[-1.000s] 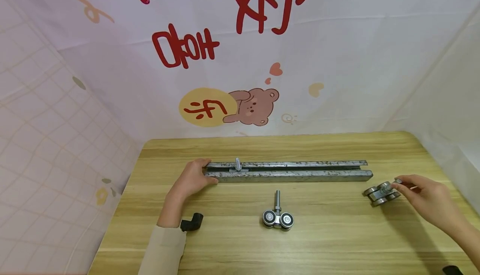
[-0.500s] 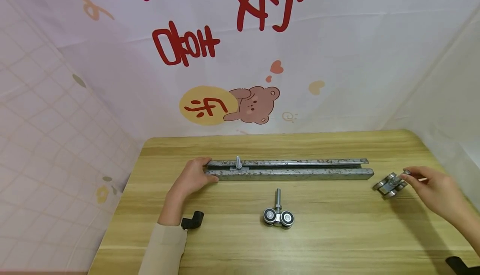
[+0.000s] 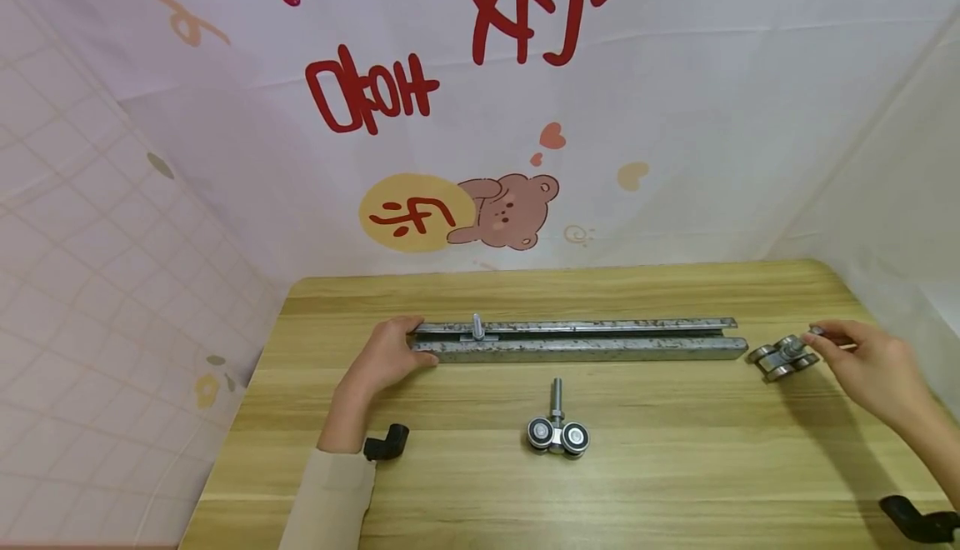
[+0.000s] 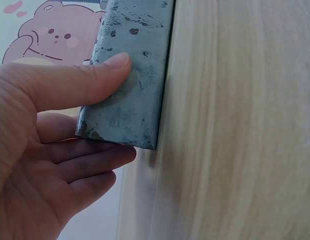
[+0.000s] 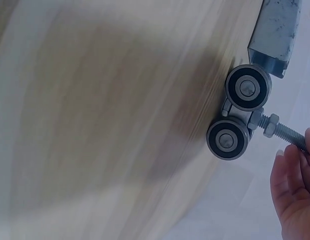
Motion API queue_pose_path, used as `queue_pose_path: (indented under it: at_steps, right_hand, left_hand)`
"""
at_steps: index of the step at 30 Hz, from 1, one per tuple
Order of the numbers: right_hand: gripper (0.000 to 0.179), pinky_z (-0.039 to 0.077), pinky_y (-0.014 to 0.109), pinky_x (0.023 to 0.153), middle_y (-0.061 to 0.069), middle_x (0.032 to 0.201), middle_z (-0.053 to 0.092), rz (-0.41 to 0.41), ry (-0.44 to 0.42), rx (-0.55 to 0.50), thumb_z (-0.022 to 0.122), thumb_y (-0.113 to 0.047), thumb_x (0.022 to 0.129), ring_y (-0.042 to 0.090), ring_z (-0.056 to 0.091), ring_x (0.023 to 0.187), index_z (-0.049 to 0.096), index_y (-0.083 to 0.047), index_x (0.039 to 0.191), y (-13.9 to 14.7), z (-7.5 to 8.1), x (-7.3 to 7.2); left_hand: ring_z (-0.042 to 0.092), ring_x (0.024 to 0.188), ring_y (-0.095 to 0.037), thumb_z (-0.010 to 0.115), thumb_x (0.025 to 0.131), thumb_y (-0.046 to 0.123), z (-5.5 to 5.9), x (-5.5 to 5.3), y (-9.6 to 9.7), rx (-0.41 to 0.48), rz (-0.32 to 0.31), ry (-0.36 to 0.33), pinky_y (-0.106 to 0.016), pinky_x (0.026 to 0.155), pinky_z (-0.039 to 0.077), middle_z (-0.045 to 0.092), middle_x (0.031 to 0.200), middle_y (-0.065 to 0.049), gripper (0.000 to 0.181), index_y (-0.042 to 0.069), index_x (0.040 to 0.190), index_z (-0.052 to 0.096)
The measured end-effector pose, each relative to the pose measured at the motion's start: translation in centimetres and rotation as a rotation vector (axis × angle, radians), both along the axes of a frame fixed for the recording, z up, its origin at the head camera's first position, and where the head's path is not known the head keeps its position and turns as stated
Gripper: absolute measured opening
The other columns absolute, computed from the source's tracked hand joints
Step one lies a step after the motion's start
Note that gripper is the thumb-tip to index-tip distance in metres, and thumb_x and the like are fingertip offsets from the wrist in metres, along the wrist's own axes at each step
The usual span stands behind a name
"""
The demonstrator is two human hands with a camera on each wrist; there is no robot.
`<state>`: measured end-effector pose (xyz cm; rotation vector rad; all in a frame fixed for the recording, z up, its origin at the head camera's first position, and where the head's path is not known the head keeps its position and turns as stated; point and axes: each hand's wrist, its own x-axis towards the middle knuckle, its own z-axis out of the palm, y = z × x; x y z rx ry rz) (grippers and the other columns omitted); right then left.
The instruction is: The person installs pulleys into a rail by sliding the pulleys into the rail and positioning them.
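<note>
A long steel channel track [image 3: 585,351] lies across the wooden table, its slot facing up. At its left end my left hand [image 3: 386,355] grips it, thumb on the near wall [image 4: 139,45] and fingers on the far side. Inside the slot near that hand sits a piece with an upright bolt [image 3: 477,327]. My right hand [image 3: 870,362] pinches the threaded bolt of a four-wheeled roller trolley [image 3: 782,357]. In the right wrist view the trolley's wheels [image 5: 247,88] are close to the track's open right end [image 5: 269,60].
A second roller trolley [image 3: 557,433] lies on the table [image 3: 660,467] in front of the track, its bolt pointing away from me. Black angled pieces [image 3: 387,443] show by each wrist. A printed cloth [image 3: 675,117] hangs behind the table.
My right hand has moved the trolley rightward and away from me, then turned it nearer in line with the track's right end. The left hand keeps its grip on the track.
</note>
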<state>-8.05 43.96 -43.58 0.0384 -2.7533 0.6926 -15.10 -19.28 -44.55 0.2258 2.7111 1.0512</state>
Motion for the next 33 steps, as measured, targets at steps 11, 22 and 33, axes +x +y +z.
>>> queue_pose_path:
  at_steps: [11, 22, 33]
  right_hand:
    - [0.036, 0.042, 0.014, 0.05, 0.036, 0.101, 0.07, -0.051, -0.024, 0.004, 0.071, -0.015, 0.102, -0.024, 0.041, 0.069, 0.068, 0.018, 0.115, -0.2, -0.2, -1.1]
    - [0.04, 0.043, 0.016, 0.05, 0.034, 0.097, 0.071, -0.06, -0.042, -0.017, 0.069, -0.019, 0.103, -0.02, 0.044, 0.067, 0.067, 0.018, 0.117, -0.5, -0.1, -1.9]
    - [0.038, 0.041, 0.014, 0.051, 0.032, 0.093, 0.072, -0.069, -0.021, -0.038, 0.071, -0.018, 0.102, -0.02, 0.044, 0.067, 0.069, 0.018, 0.114, -0.9, -0.1, -2.5]
  left_hand:
    - [0.049, 0.141, -0.042, 0.088, 0.088, 0.017, 0.0, -0.1, -0.1, -0.014, 0.002, 0.006, -0.056, 0.111, 0.046, 0.052, 0.152, -0.026, 0.078, -0.007, 0.151, 0.05]
    - [0.051, 0.14, -0.041, 0.088, 0.087, 0.017, -0.1, -0.2, -0.1, -0.017, 0.008, 0.01, -0.055, 0.11, 0.047, 0.054, 0.151, -0.025, 0.078, -0.006, 0.151, 0.051]
    - [0.051, 0.14, -0.041, 0.088, 0.087, 0.017, 0.0, -0.2, -0.1, -0.005, 0.009, -0.004, -0.055, 0.11, 0.048, 0.053, 0.152, -0.025, 0.077, -0.006, 0.152, 0.051]
